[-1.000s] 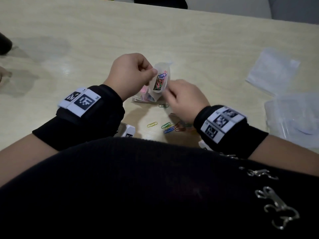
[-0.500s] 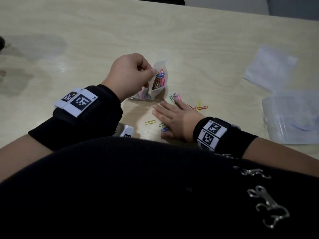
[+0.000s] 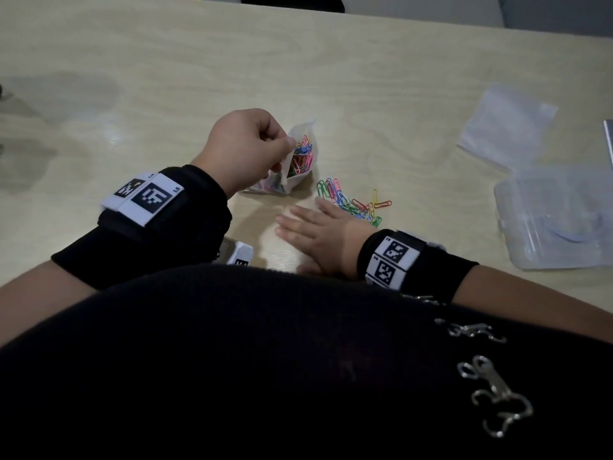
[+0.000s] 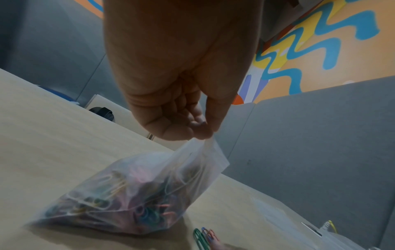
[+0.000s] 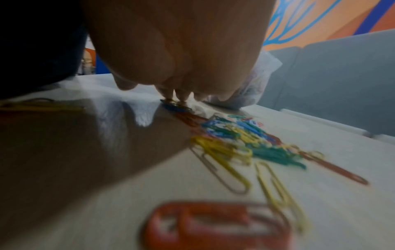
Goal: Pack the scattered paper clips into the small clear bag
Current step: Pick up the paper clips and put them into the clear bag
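A small clear bag (image 3: 300, 161) (image 4: 136, 199), part full of coloured paper clips, stands on the pale wooden table (image 3: 365, 78) with its mouth up. My left hand (image 3: 245, 144) (image 4: 192, 125) pinches the bag's top edge between thumb and fingers. Loose coloured paper clips (image 3: 351, 202) (image 5: 241, 135) lie in a heap just right of the bag. My right hand (image 3: 308, 227) lies flat on the table with straight fingers, the fingertips (image 5: 171, 96) touching clips near the table's front edge.
A flat clear bag (image 3: 507, 124) lies at the right, and a clear plastic box or stack of bags (image 3: 557, 217) nearer the right edge. A small white device (image 3: 240, 254) sits under my left wrist. My dark clothing covers the front edge.
My right hand has left the bag's mouth, come down flat on the table and swept toward me and left. The loose clips now lie bunched right of it. The left hand keeps its pinch.
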`<state>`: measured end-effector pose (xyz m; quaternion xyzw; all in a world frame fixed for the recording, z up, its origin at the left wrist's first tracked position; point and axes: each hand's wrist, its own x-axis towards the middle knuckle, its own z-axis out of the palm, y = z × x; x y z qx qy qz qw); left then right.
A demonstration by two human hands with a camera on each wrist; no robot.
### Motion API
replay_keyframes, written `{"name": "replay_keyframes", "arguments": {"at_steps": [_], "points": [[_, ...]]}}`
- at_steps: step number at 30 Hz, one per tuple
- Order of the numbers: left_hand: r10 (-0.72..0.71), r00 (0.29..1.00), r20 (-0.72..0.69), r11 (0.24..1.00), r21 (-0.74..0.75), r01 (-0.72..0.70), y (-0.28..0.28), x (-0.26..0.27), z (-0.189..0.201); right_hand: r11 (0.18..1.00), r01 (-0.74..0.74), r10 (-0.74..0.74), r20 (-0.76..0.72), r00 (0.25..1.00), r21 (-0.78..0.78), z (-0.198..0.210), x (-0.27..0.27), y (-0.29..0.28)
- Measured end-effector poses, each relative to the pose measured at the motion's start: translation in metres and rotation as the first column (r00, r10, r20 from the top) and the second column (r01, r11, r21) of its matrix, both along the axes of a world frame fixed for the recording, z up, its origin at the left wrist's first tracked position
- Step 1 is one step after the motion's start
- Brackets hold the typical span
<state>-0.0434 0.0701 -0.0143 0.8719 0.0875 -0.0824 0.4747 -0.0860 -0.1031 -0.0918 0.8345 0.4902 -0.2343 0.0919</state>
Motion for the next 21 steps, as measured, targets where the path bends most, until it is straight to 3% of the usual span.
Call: {"name": "replay_keyframes", "arguments": {"at_steps": [3, 8, 11, 21], "points": [[0.006, 1.0, -0.001, 1.0, -0.006, -0.006, 0.002, -0.001, -0.002, 0.974, 0.156, -0.166, 0.043, 0.985, 0.166, -0.003, 0.008, -0.023], [-0.016, 1.0, -0.016, 1.0, 0.0, 0.016, -0.002, -0.003, -0.005, 0.889, 0.383, -0.408, 0.055, 0.911, 0.253, 0.006, 0.021, -0.053], [-0.034, 0.999, -0.02, 0.999, 0.008, 0.035, -0.006, -0.004, -0.004, 0.814, 0.533, -0.546, -0.012, 0.838, 0.232, 0.011, 0.022, -0.054], [-0.051, 0.998, -0.03, 0.998, 0.026, 0.052, -0.008, -0.004, -0.005, 0.765, 0.598, -0.61, -0.03, 0.792, 0.239, 0.008, 0.026, -0.042]]}}
